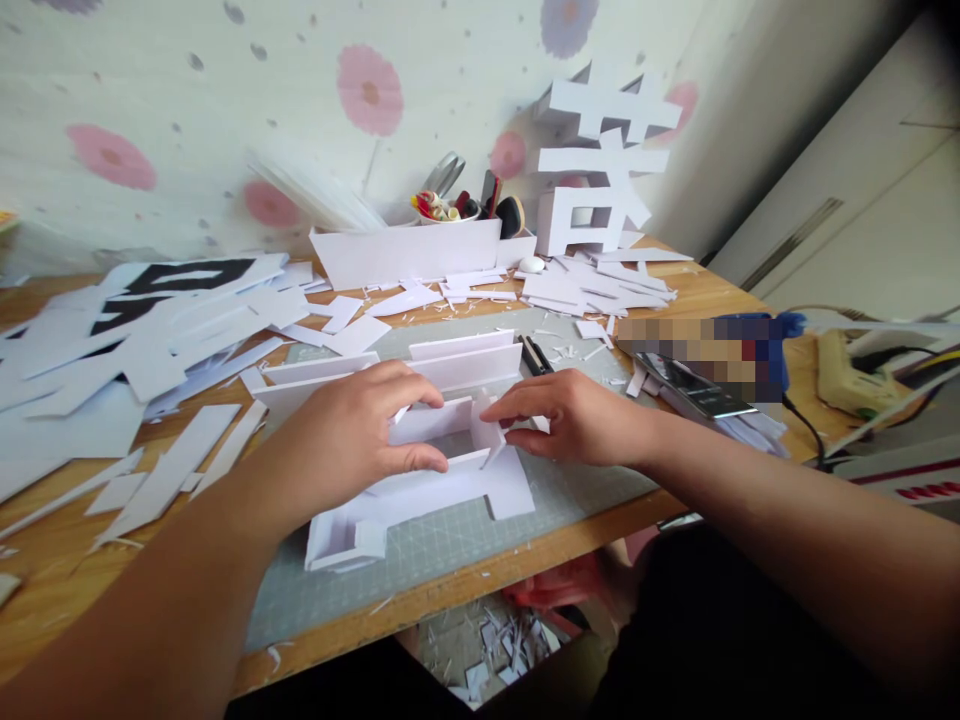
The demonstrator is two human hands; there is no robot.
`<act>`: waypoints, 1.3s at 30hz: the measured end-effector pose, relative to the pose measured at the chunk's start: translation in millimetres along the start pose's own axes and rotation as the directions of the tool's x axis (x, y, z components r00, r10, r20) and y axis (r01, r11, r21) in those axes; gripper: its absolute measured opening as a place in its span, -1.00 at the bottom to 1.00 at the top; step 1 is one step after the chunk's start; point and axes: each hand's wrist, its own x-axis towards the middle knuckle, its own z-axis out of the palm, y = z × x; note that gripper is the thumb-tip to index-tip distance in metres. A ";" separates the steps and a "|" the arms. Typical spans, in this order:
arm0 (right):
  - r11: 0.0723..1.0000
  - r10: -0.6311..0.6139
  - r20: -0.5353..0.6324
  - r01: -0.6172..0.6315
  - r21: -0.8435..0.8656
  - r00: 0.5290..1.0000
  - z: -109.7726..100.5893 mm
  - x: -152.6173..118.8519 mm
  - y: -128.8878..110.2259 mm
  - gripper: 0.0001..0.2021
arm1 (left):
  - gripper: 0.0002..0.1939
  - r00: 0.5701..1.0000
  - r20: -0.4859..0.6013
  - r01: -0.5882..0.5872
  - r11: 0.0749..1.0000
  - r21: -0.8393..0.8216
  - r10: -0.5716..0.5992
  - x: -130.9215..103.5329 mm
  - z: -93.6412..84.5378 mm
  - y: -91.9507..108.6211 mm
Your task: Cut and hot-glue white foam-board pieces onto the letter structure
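A white foam-board character (442, 495) lies on a grey cutting mat (585, 470), with upright strips forming walls along its edges. My left hand (367, 420) arches over its middle, fingers at the far wall and thumb against the near wall of a small rectangular frame. At the right end of that frame, my right hand (570, 415) pinches an upright foam-board strip (486, 430) between thumb and fingers. Just beyond my right hand lies a black cutter (535, 355). My left palm hides part of the character's left side.
Foam-board offcuts (172, 340) are heaped on the left and along the back. A finished-looking standing character (600, 160) is at the back right. Behind the mat, a white box (409, 255) stands before a cup of tools. A phone (694, 385) lies right. Scraps fill a bin (491, 650) below.
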 end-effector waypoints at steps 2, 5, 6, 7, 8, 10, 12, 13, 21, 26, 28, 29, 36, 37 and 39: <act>1.000 0.007 -0.004 -0.007 0.022 1.000 1.3 -0.4 -0.3 -0.71 | -0.54 1.000 0.014 0.014 1.000 0.000 -0.014 -0.2 -0.9 1.5; 0.999 0.013 -0.013 -0.012 0.050 1.000 3.9 -0.5 -1.1 -0.72 | -0.55 1.000 0.014 0.022 1.000 -0.002 -0.022 -0.7 -1.6 2.8; 0.997 0.029 -0.016 -0.028 0.066 0.999 4.7 -0.5 -1.4 -0.72 | -0.56 1.000 0.013 0.019 1.000 -0.003 -0.019 -0.8 -1.5 2.8; 0.996 0.047 -0.016 -0.046 0.082 0.999 5.4 -0.6 -1.7 -0.73 | -0.57 1.000 0.013 0.019 1.000 -0.002 -0.019 -1.0 -1.4 2.5; 0.993 0.068 -0.012 -0.067 0.096 0.998 5.9 -0.7 -1.9 -0.73 | -0.57 1.000 0.016 0.019 1.000 -0.002 -0.019 -1.1 -1.1 2.1; 0.988 0.100 -0.005 -0.099 0.121 0.995 6.5 -1.0 -2.2 -0.74 | -0.58 1.000 0.019 0.024 1.000 -0.005 -0.023 -1.1 -0.6 0.9; 0.984 0.111 -0.005 -0.109 0.141 0.994 6.7 -1.3 -1.9 -0.76 | -0.57 0.999 0.020 0.030 0.999 -0.013 -0.030 -0.9 -0.1 -0.1; 0.983 0.107 -0.006 -0.105 0.150 0.994 6.8 -1.4 -1.6 -0.77 | -0.56 0.999 0.022 0.033 0.999 -0.018 -0.033 -0.8 0.1 -0.3; 0.988 0.001 -0.036 0.004 0.152 0.999 7.8 -1.1 -0.8 -0.80 | -0.59 0.997 0.041 0.070 0.997 -0.040 -0.069 -0.9 -0.3 3.0; 0.987 0.004 -0.020 -0.001 0.160 1.000 7.3 0.0 -2.6 -0.79 | -0.59 0.994 0.054 0.093 0.994 -0.050 -0.090 -0.2 -1.7 5.1; 0.986 0.018 -0.015 -0.015 0.168 1.000 6.6 0.2 -3.7 -0.79 | -0.59 0.993 0.060 0.103 0.993 -0.050 -0.100 0.8 -2.4 6.5; 0.984 0.030 -0.009 -0.028 0.177 1.000 6.3 0.2 -4.3 -0.80 | -0.59 0.992 0.063 0.109 0.993 -0.048 -0.106 1.3 -2.7 7.4; 0.954 0.174 0.025 -0.175 0.244 0.984 7.6 0.6 -6.7 -0.92 | -0.60 0.991 0.074 0.113 0.993 -0.044 -0.109 0.8 -3.3 9.4; 0.954 0.185 0.024 -0.185 0.236 0.982 8.4 0.8 -6.6 -0.94 | -0.60 0.991 0.077 0.114 0.993 -0.042 -0.110 0.5 -3.0 8.7; 0.957 0.198 0.027 -0.200 0.212 0.980 10.1 1.5 -6.6 -0.96 | -0.59 0.990 0.080 0.121 0.992 -0.040 -0.118 0.3 -2.3 7.4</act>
